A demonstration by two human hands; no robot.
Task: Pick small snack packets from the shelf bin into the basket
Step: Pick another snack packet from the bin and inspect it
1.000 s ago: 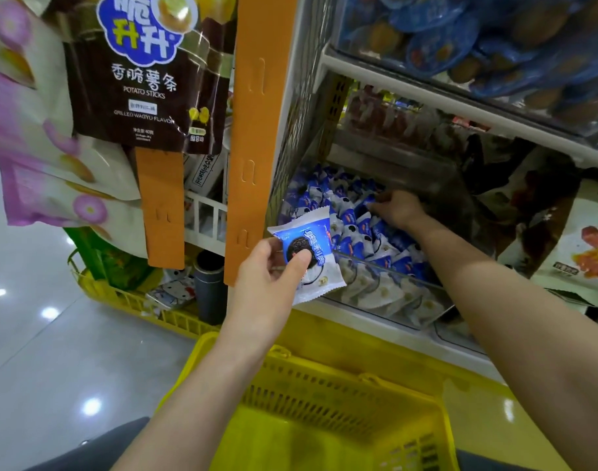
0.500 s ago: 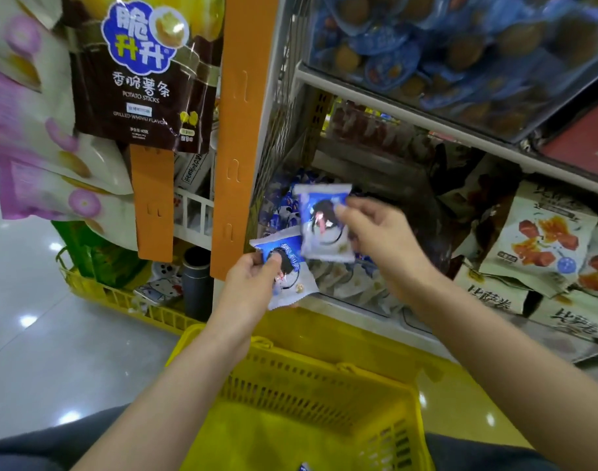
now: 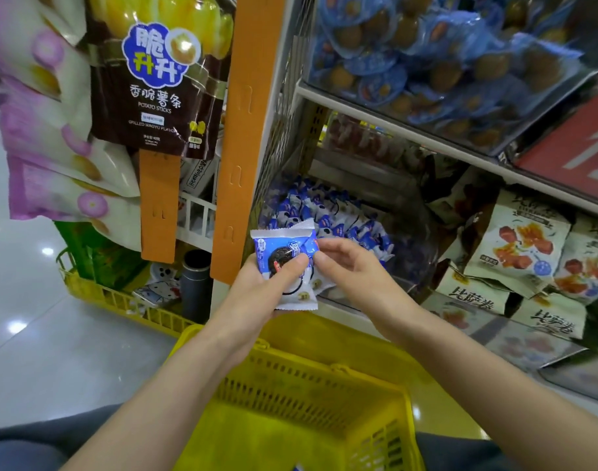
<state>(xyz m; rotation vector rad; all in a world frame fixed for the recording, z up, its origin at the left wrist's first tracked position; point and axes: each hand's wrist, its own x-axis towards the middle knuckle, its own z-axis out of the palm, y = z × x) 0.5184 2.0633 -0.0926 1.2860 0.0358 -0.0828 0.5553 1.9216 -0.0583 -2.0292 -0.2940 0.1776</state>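
Snack packets (image 3: 281, 250), blue-white, dark cookie print, tight in grip of left hand (image 3: 256, 290) and right hand (image 3: 355, 270)

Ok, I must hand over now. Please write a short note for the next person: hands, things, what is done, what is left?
Left hand grips the cookie packets, seemingly two stacked, above the basket.
Right hand pinches their right edge.
Many more lie in the shelf bin.
Done: these are out of the bin.
Left: drop them into the basket, then pick more.
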